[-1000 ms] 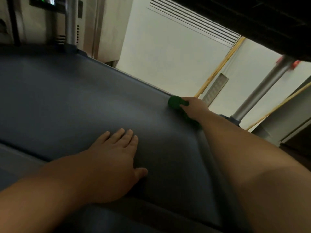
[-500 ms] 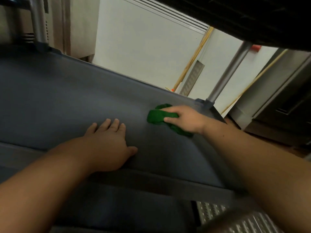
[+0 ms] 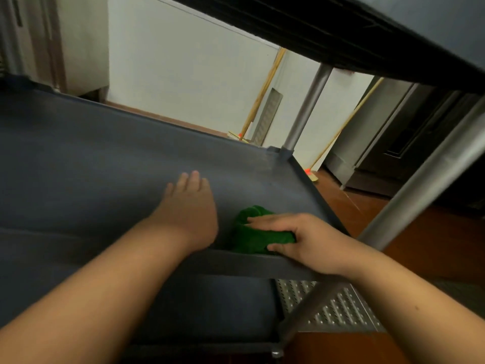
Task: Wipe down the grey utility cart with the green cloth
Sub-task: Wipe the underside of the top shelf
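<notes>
The grey utility cart's middle shelf (image 3: pixel 91 164) fills the left and centre of the head view. A bunched green cloth (image 3: pixel 252 232) lies on the shelf close to its near rim, toward the right corner. My right hand (image 3: pixel 301 240) grips the cloth, fingers laid over the top and thumb curled against its near side. My left hand (image 3: pixel 189 206) rests flat on the shelf just left of the cloth, fingers straight and pointing away.
The cart's upper shelf (image 3: pixel 341 35) hangs dark overhead. Metal posts (image 3: pixel 304 109) stand at the shelf's far right corner and near right (image 3: pixel 425 174). A lower shelf (image 3: pixel 210 306) and a perforated metal floor grate (image 3: pixel 333 308) lie below. Broom handles (image 3: pixel 262 90) lean on the white wall.
My right hand has dragged the green cloth from the shelf's far right edge back toward the near rim. My left hand has stayed flat on the shelf.
</notes>
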Demonstrator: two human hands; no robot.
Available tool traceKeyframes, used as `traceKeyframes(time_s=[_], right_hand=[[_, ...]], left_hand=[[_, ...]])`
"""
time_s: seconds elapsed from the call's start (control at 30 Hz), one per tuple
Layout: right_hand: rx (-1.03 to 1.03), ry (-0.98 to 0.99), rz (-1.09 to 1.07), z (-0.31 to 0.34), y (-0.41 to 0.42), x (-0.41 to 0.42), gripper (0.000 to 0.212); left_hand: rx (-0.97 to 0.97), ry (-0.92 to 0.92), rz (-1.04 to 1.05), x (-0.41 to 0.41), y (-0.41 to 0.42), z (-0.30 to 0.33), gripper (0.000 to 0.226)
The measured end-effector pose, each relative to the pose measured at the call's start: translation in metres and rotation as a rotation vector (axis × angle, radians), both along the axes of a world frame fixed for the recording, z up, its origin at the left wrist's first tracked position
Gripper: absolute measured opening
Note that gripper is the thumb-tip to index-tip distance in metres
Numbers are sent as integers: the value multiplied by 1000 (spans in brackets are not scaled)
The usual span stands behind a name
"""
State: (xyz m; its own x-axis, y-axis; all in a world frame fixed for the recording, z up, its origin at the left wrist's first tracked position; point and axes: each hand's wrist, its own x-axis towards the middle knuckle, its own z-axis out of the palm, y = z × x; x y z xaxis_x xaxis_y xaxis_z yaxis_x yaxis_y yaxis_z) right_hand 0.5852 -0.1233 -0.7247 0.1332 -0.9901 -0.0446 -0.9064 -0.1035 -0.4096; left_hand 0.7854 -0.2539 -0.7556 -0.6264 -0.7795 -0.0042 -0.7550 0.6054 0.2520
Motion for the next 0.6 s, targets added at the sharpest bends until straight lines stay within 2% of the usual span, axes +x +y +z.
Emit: traceKeyframes(time_s=[0.07, 0.2, 0.37, 0.47, 0.6], right_hand=[[-25, 62, -2, -5, -1, -13, 60], [-116, 129, -47, -21, -20, -40, 65], [-194, 175, -172, -29, -97, -72, 45], [-150, 137, -305, -29, -148, -88, 42], [-126, 221, -367, -26, -209, -108, 38]], left_hand=[[49, 73, -129, -14, 2, -7, 66], [131, -143, -155, -18, -9, -24, 71], [125, -140, -161, -19, -12, -19, 75], [126, -125, -148, -19, -12, -20, 75], [108, -114, -149, -19, -14, -29, 76]])
